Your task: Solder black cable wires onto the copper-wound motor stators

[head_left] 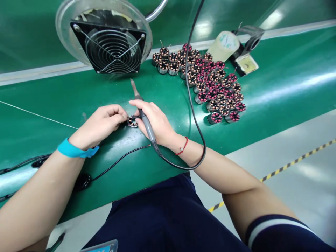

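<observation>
As the right hand (159,122) grips a soldering iron (147,123), the left hand (103,122) touches a coil (132,121) below the fan (115,50).
Left fingers (117,113) pinch together, their hold unclear.

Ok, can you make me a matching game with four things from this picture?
Things:
1. soldering iron
2. wristband
3. bracelet
4. group of wound coils

Clues:
A. thin and red
B. crowded together on the green table
C. bright blue
D. held in the right hand

Right pairs: 1-D, 2-C, 3-A, 4-B
</observation>
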Action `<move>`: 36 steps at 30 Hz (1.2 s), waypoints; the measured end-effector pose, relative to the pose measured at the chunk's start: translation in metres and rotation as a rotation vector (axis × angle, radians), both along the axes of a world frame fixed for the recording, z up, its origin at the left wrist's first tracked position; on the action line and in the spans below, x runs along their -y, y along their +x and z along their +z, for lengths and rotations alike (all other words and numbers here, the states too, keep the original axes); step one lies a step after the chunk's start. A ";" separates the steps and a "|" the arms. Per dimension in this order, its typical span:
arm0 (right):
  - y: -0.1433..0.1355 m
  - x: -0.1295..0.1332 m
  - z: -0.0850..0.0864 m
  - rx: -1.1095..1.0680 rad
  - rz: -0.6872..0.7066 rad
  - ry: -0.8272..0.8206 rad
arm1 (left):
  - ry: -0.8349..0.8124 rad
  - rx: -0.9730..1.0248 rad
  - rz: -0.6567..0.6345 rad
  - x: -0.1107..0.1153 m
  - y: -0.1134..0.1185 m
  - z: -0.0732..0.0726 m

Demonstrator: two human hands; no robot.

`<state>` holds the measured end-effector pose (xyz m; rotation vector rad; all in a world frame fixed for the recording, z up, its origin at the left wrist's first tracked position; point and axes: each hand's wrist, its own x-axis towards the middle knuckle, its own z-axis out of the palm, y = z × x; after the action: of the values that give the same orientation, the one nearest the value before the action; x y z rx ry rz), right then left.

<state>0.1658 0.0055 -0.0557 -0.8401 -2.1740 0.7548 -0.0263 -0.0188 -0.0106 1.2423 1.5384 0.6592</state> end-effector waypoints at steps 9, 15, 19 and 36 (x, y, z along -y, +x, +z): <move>-0.002 0.002 0.004 -0.117 -0.087 -0.147 | 0.133 -0.171 -0.317 0.009 0.011 0.004; 0.010 -0.002 0.009 -0.213 0.000 -0.224 | 0.455 -0.424 -0.351 0.012 0.008 0.009; 0.010 -0.003 0.009 -0.254 -0.002 -0.242 | 0.669 -0.436 -0.397 0.019 0.011 0.012; 0.010 0.005 0.004 -0.271 0.000 -0.209 | 0.344 -0.340 -0.143 0.017 0.014 0.012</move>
<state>0.1761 0.0005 -0.0516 -0.7897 -1.8774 1.0456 -0.0127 -0.0359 0.0013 1.7809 1.6332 0.6608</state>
